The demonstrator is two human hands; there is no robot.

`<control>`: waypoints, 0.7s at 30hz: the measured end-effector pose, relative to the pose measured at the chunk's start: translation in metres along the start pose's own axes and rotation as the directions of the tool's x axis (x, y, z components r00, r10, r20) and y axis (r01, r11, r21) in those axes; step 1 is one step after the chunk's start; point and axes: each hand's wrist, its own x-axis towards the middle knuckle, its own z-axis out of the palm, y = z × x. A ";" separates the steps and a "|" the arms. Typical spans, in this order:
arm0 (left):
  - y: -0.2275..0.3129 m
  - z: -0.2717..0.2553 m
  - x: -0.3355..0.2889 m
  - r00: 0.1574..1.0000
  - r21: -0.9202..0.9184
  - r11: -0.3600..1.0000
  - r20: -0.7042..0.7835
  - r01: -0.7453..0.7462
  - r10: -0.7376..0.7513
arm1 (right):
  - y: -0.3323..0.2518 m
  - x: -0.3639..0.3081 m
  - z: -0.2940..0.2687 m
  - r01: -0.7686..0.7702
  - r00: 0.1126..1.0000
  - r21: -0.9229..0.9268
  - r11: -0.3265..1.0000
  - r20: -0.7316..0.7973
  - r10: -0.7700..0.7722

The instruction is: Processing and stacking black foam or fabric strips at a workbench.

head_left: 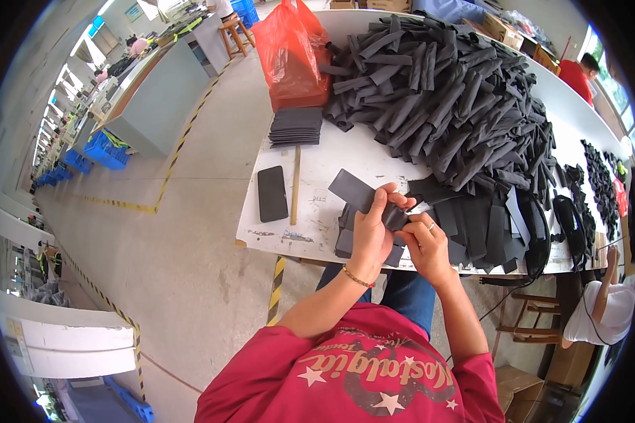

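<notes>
A dark grey fabric strip (351, 189) is held over the front edge of the white table. My left hand (374, 229) is closed on it, thumb on top, and its flat end sticks out to the upper left. My right hand (429, 247), with a ring on one finger, pinches the strip's other, bent end close to the left fingertips. A stack of similar dark pieces (344, 238) lies beneath my hands, partly hidden by them. To the right, flat dark pieces (475, 224) are spread along the table edge.
A large heap of dark strips (444, 92) covers the table's far side. A neat dark stack (295, 127) sits by a red plastic bag (289, 49). Left of my hands are a wooden stick (295, 185) and a black phone (272, 193). A person in white (603, 310) sits at right.
</notes>
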 end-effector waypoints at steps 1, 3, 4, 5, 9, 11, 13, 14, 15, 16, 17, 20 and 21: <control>0.000 0.000 0.000 1.000 0.012 1.000 -0.007 0.006 -0.006 | 0.000 0.000 0.000 0.002 1.000 0.001 1.000 0.002 -0.002; 0.000 -0.002 0.000 1.000 0.004 1.000 -0.007 0.008 -0.008 | 0.001 0.000 0.000 0.011 1.000 0.003 1.000 0.001 -0.011; -0.001 -0.004 0.001 1.000 -0.004 1.000 -0.006 0.012 -0.013 | 0.002 -0.001 0.001 0.011 1.000 0.002 1.000 0.001 -0.011; -0.001 -0.005 0.002 1.000 -0.004 1.000 -0.004 0.014 -0.014 | 0.004 -0.002 0.001 0.005 1.000 -0.001 1.000 0.018 -0.005; -0.004 -0.009 0.002 1.000 -0.001 1.000 -0.001 0.014 -0.014 | 0.004 -0.008 0.000 -0.106 0.994 0.065 0.992 0.040 0.104; -0.001 -0.012 0.004 1.000 0.011 1.000 -0.007 -0.004 0.004 | -0.003 -0.007 0.005 -0.202 0.979 0.159 0.966 0.003 0.204; 0.001 -0.011 0.005 0.999 0.084 0.996 0.017 -0.033 0.032 | -0.006 -0.007 0.020 -0.439 0.870 0.402 0.803 -0.035 0.492; 0.000 -0.009 0.005 1.000 0.084 0.996 0.022 -0.013 0.011 | -0.004 -0.006 0.028 -0.480 0.835 0.320 0.817 -0.118 0.537; 0.003 -0.006 0.009 0.999 0.070 0.997 0.002 -0.044 0.044 | -0.006 -0.002 0.036 -0.428 0.825 0.402 0.810 -0.191 0.531; 0.007 -0.005 0.010 0.997 0.057 0.995 -0.020 -0.077 0.078 | -0.007 0.000 0.039 -0.366 0.808 0.476 0.800 -0.264 0.527; 0.014 -0.005 0.010 0.995 0.073 0.993 0.029 -0.096 0.094 | -0.005 -0.005 0.035 -0.367 0.802 0.475 0.800 -0.274 0.531; 0.011 -0.006 0.007 0.977 0.020 0.998 0.207 -0.052 0.047 | -0.009 -0.008 0.025 -0.346 0.803 0.633 0.692 -0.182 0.568; 0.011 -0.012 0.008 0.974 0.066 0.996 0.223 -0.062 0.046 | -0.022 0.005 0.020 -0.412 0.735 0.739 0.534 -0.077 0.674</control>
